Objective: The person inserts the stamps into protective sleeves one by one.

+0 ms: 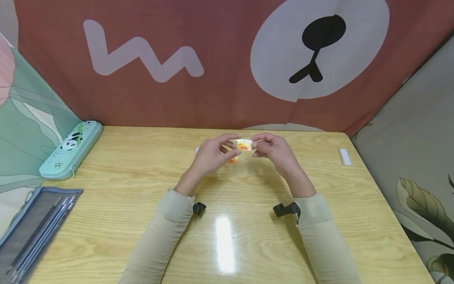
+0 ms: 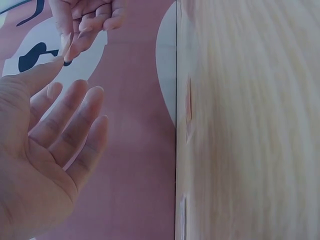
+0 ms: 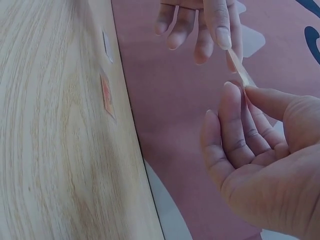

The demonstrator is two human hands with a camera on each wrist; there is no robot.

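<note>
In the head view, two hands, the left hand (image 1: pixel 214 154) and the right hand (image 1: pixel 276 154), share one yellow-and-orange packet (image 1: pixel 244 145), held up near the far edge of the table (image 1: pixel 142 169), each with thumb and fingers at its own end. Partly covered by the left hand is one orange packet (image 1: pixel 232 159). One white block (image 1: pixel 345 156) lies far right; at left are one turquoise pencil case (image 1: pixel 72 150) and one mesh pouch (image 1: pixel 31 213) with several pencils (image 1: pixel 47 230), too bunched to count. In the left wrist view, the left hand's thumb reaches the held packet and four fingers fan loosely apart. The right wrist view shows the right hand pinching the packet edge-on, other fingers half curled; two flat pieces lie on the table, the orange packet and one pale piece (image 3: pixel 107 46).
</note>
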